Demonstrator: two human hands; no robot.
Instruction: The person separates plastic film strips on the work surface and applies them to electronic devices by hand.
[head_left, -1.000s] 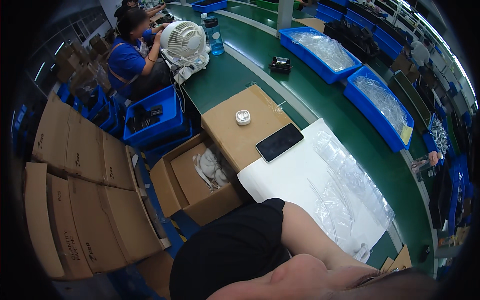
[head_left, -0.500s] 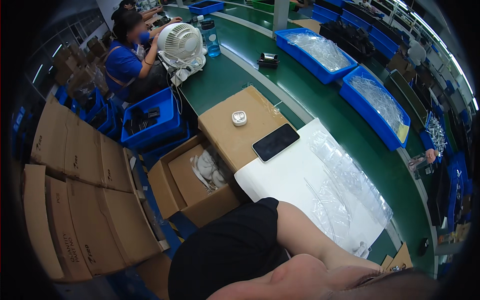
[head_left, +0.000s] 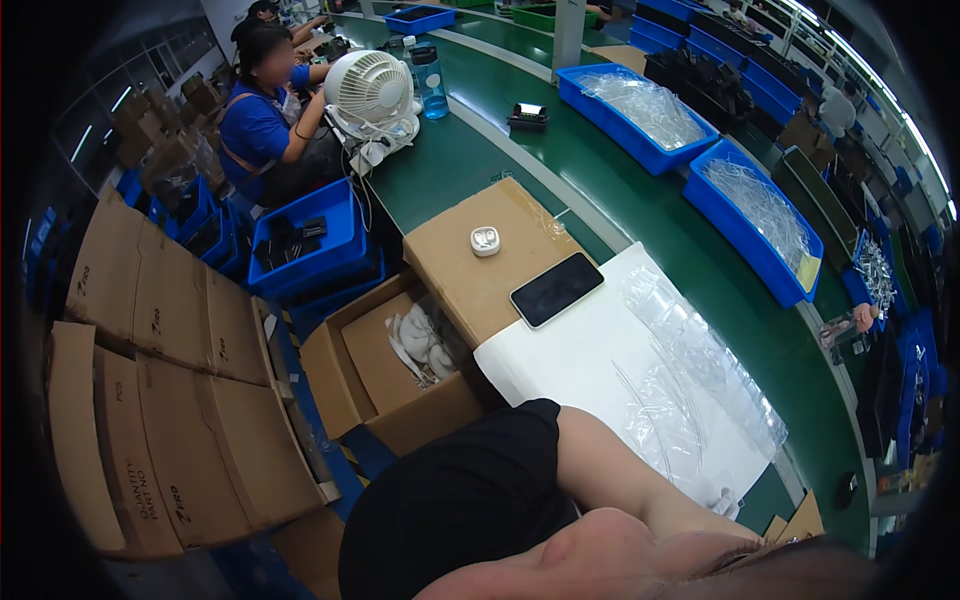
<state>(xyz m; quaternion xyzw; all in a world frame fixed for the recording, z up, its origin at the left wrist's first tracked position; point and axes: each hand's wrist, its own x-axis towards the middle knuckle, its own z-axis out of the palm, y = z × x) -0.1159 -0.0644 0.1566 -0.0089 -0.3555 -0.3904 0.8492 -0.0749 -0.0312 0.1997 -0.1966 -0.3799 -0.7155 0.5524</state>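
Observation:
Neither of my hands shows. One bare arm of mine (head_left: 640, 475), coming out of a black short sleeve (head_left: 450, 490), reaches to the right along the lower edge, and its far end is hidden. Nearest that arm lies a white sheet (head_left: 540, 360) with clear plastic bags (head_left: 700, 350) and thin clear tubes (head_left: 655, 410) on it. A phone with a dark screen (head_left: 557, 290) rests across the sheet's edge and a cardboard box (head_left: 440, 240). On that box sits a small white earbud case (head_left: 485, 241).
An open carton (head_left: 400, 425) holds white cloth-like items. Blue bins (head_left: 690, 170) of clear plastic pieces line the green bench (head_left: 590, 190). Stacked cartons (head_left: 170, 430) stand at left. Beyond a white fan (head_left: 370, 90), a co-worker in blue (head_left: 250, 135) sits. Another person's hand (head_left: 863, 317) shows at right.
The whole view has shifted slightly. The co-worker's head and arms by the fan have changed position a little. The small dark item on the bench looks turned. My arm is nearly still.

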